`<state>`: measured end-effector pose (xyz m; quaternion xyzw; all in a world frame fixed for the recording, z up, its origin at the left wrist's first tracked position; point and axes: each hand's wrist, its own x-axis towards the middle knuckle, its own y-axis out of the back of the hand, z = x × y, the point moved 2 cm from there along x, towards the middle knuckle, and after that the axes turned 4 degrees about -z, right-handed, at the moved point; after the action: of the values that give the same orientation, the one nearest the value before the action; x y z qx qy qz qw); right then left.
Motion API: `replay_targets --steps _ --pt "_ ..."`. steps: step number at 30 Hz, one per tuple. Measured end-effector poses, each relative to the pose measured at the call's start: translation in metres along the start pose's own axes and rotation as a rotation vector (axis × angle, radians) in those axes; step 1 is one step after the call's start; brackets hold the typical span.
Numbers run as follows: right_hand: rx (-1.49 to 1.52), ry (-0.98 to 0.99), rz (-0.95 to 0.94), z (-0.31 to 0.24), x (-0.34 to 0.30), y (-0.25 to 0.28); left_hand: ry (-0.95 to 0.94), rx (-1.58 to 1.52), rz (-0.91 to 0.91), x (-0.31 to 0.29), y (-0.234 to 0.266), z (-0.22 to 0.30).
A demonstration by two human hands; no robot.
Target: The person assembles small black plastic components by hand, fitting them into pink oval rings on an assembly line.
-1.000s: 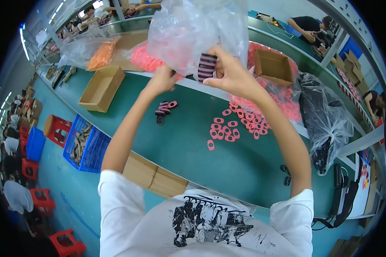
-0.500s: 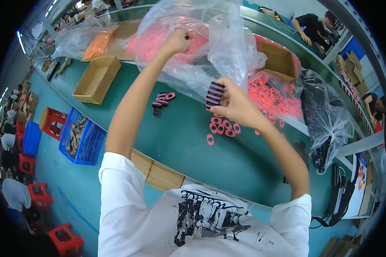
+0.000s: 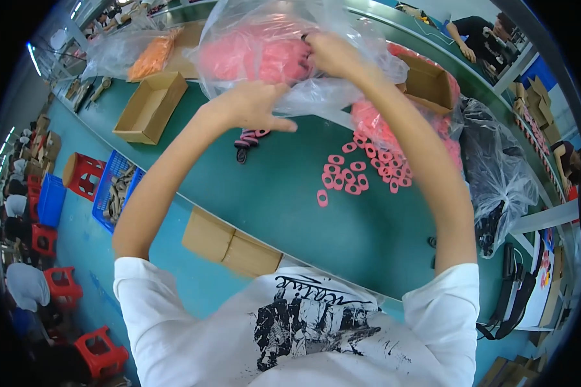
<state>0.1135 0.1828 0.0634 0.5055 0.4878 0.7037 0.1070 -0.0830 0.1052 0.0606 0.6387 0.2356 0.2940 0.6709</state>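
Observation:
A large clear plastic bag [image 3: 290, 102] full of pink parts [image 3: 239, 58] lies at the back of the green bench. My left hand [image 3: 255, 106] is at its near edge, thumb stretched away from the fingers, with nothing seen in it. Over the pink parts, my right hand [image 3: 334, 57] reaches in from the right with bent fingers. Something dark shows at its fingertips, too small to make out. Below my left hand lie several dark and pink pieces [image 3: 244, 143], partly covered. Loose pink oval rings [image 3: 340, 174] are scattered on the bench to the right.
An open cardboard box [image 3: 150, 106] stands at left, near a bag of orange parts [image 3: 153, 57]. At right are another cardboard box [image 3: 429, 87], more bagged pink parts [image 3: 374, 119] and a bag of black parts [image 3: 494, 161]. A blue basket [image 3: 103, 200] stands beyond the bench edge.
My right hand has moved up and back to the pink bag; the striped black-and-pink stack it held no longer shows. My left hand has come out of the bag, nearer, and opened.

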Motion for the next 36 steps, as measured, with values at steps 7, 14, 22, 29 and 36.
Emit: replay_targets --steps 7,14,22,29,36 --pt "0.229 0.063 -0.276 -0.011 0.012 -0.015 -0.345 0.343 0.292 0.000 -0.006 0.042" --pt "0.134 0.048 -0.187 -0.003 -0.017 -0.002 -0.310 0.495 0.323 -0.034 -0.030 0.084" --pt "0.434 -0.013 -0.364 0.006 -0.050 0.013 -0.235 0.406 0.205 -0.049 -0.048 0.105" --pt "-0.186 0.054 -0.438 0.001 -0.074 0.071 -0.081 0.279 -0.122 -0.057 0.026 0.060" --pt "0.079 -0.114 -1.203 -0.001 -0.090 0.156 0.120 0.494 -0.093 -0.037 0.038 -0.039"
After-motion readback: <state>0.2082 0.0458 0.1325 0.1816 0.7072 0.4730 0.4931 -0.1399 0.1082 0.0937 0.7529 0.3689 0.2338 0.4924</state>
